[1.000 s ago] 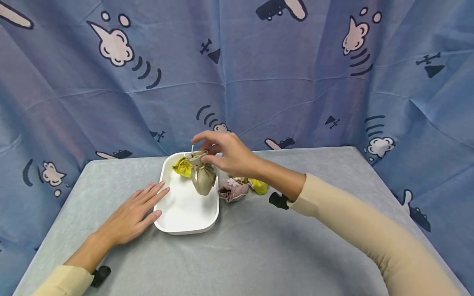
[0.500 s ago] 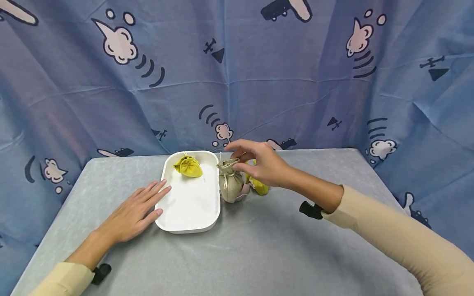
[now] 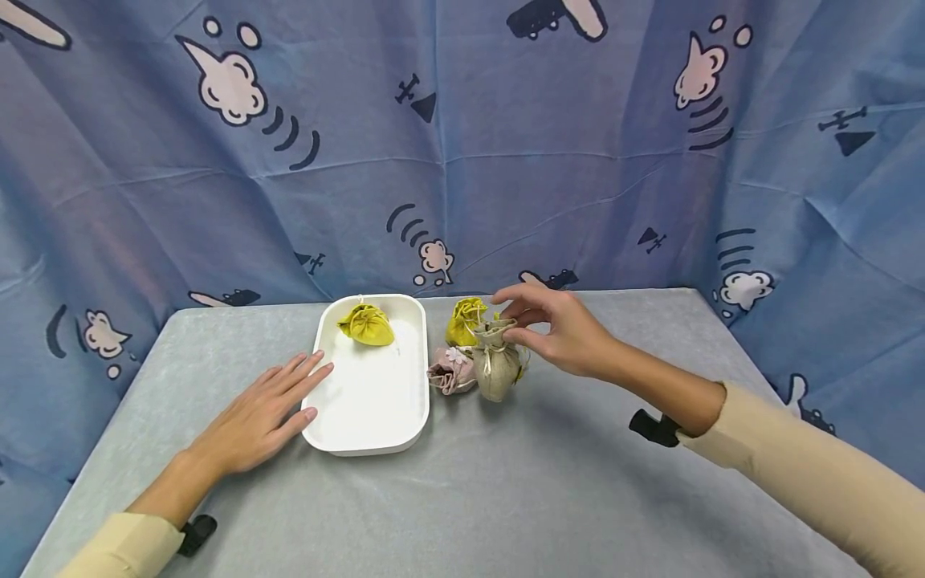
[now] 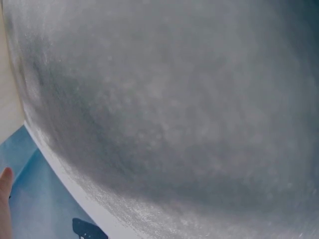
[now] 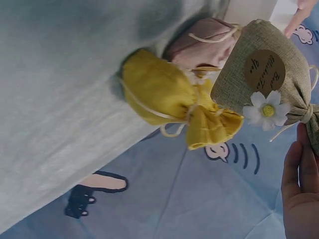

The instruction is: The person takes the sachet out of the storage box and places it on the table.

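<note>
My right hand (image 3: 560, 329) pinches the gathered neck of a beige linen drawstring pouch (image 3: 496, 373). In the right wrist view, this pouch bears a round brown label and a white flower (image 5: 267, 110). Whether its base touches the table cannot be told. Close beside it lies a pink pouch (image 3: 450, 372), with a yellow pouch (image 3: 464, 323) behind. A bit of yellow also peeks out behind the beige pouch. My left hand (image 3: 260, 413) lies with straight fingers on the left rim of a white tray (image 3: 364, 445). Inside that tray sits another yellow pouch (image 3: 368, 325).
A grey cloth covers the table (image 3: 462, 498), which ends at a patterned blue curtain (image 3: 361, 120) behind. The left wrist view mostly shows blurred grey table surface (image 4: 174, 99).
My right hand has carried the beige pouch from over the tray rightward, past the pink pouch, to the tray's right side. The left hand has stayed on the rim.
</note>
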Tool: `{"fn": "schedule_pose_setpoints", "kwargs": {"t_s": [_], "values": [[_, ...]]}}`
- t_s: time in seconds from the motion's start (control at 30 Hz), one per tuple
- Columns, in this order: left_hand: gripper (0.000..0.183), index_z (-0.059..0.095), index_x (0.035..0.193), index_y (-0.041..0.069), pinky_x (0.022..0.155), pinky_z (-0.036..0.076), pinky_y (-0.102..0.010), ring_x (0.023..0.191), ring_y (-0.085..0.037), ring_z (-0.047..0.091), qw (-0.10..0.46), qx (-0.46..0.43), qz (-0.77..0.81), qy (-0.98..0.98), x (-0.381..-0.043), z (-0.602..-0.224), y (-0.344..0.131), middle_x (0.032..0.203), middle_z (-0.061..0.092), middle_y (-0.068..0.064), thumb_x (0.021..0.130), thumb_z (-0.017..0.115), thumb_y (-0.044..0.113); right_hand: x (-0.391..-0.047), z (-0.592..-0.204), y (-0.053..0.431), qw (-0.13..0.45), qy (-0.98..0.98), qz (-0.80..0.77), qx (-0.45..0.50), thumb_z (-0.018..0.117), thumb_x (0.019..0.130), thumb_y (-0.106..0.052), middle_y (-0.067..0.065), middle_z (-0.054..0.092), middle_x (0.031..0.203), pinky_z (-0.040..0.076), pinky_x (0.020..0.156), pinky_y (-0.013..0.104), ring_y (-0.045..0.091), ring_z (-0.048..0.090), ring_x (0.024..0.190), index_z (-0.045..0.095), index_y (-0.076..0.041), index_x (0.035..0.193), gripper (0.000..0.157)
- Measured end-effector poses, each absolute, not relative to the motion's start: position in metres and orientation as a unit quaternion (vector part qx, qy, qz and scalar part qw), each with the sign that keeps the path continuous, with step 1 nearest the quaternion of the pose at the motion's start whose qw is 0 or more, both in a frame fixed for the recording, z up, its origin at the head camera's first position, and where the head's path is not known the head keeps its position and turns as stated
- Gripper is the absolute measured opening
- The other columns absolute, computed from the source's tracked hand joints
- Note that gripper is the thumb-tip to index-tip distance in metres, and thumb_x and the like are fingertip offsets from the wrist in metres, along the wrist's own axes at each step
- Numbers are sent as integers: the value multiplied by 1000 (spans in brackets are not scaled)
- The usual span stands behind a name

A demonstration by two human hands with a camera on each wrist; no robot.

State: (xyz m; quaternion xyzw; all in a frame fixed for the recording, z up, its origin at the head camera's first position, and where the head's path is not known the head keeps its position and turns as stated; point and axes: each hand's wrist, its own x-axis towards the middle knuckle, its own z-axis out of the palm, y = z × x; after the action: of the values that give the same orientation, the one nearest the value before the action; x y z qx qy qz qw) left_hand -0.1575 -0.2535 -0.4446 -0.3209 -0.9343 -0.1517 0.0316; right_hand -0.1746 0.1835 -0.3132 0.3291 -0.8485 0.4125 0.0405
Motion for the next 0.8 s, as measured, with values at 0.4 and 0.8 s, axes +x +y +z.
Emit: {"fn": "schedule_pose_setpoints", "kwargs": {"t_s": [0.4,0.8], "values": [[59,28,159,29,113,25,-58,149,-30,24,34,-324,-153,-933,-158,-445,-254,164,22,3,104,49,38,-172,-338,195,14,-845,435,311,75,82,10,17,67,116,57,85,27,23,69,97,63,3,123,44],[59,26,159,31,113,25,-57,149,-29,24,34,-322,-155,-933,-157,-445,-254,164,22,4,104,49,37,-173,-361,198,-11,-847,431,311,75,83,8,17,69,112,56,85,27,22,69,96,63,3,123,42]]}}
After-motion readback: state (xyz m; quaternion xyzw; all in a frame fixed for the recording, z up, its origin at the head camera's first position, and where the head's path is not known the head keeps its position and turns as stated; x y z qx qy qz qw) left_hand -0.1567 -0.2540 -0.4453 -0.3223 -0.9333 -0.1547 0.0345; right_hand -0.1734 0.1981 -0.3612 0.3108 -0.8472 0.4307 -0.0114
